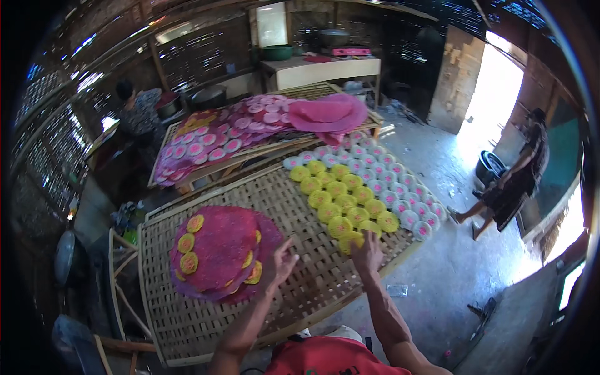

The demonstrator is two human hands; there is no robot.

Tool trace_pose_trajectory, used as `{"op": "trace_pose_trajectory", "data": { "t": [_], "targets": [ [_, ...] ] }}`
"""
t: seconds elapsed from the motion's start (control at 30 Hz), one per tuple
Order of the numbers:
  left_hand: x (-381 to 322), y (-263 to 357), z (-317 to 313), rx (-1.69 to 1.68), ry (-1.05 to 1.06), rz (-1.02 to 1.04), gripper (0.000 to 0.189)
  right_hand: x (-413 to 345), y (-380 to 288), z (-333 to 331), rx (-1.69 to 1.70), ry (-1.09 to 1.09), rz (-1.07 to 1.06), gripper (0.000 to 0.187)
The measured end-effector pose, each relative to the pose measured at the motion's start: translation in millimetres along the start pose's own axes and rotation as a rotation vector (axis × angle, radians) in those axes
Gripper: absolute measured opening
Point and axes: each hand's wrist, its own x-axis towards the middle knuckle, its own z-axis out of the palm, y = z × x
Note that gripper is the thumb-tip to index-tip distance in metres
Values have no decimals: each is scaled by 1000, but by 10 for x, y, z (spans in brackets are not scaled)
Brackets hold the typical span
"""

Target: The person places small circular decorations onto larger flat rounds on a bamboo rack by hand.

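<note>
Over the near edge of the yellow rows, my right hand (368,255) touches a yellow lacy disc (350,243) with its fingertips. Whether the fingers grip it or only rest on it cannot be told. More yellow discs with orange centres (346,203) lie in rows beyond. My left hand (284,262) is held up with fingers apart and nothing in it. Beside it is a stack of round pink-purple sheets (220,248), with several yellow-orange discs (189,262) showing around its edges. All this lies on a woven bamboo rack (300,281).
White discs with pink centres (398,188) fill the rack's far right. Behind, a second rack bears pink sheets and discs (206,140). One person (140,112) stands at a pot at the left; another (520,173) is near the bright doorway. A table (328,75) holds a pink stove (350,51).
</note>
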Motion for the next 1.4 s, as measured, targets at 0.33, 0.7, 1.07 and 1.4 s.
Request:
{"op": "trace_pose_trajectory", "data": {
  "t": [0.33,0.7,1.07,1.4],
  "targets": [
    [-618,-1031,-2247,1131,691,-209,39,-602,-841,74,130,-37,-45,47],
    [-722,-671,-2239,804,544,-131,31,-955,-1368,269,489,-350,-123,35],
    [-531,364,-763,373,-102,514,37,-895,-1128,528,1493,-895,763,47],
    [640,-1626,-2528,982,463,-114,49,31,451,-281,798,61,380,34]
  ]
}}
